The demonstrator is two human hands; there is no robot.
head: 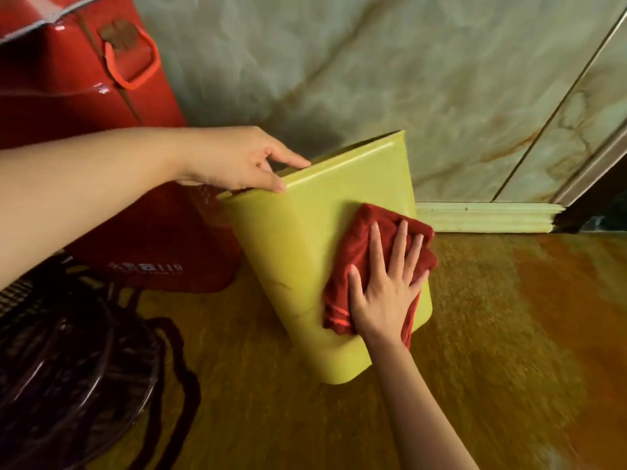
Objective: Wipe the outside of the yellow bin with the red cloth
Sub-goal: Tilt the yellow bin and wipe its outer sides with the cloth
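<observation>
The yellow bin (305, 252) stands tilted on the brown floor, its open top leaning to the upper left. My left hand (237, 161) grips the bin's top rim at its near corner, thumb on the outside wall. The red cloth (353, 252) lies bunched against the bin's near side wall, low and to the right. My right hand (390, 283) presses flat on the cloth with fingers spread, holding it against the wall.
A red bag with printed letters (152, 252) sits just left of the bin, below a glossy red case with an orange handle (84, 72). A dark fan-like object with cords (74, 368) lies at the lower left. A marble wall (407, 79) and pale skirting (488, 217) stand behind.
</observation>
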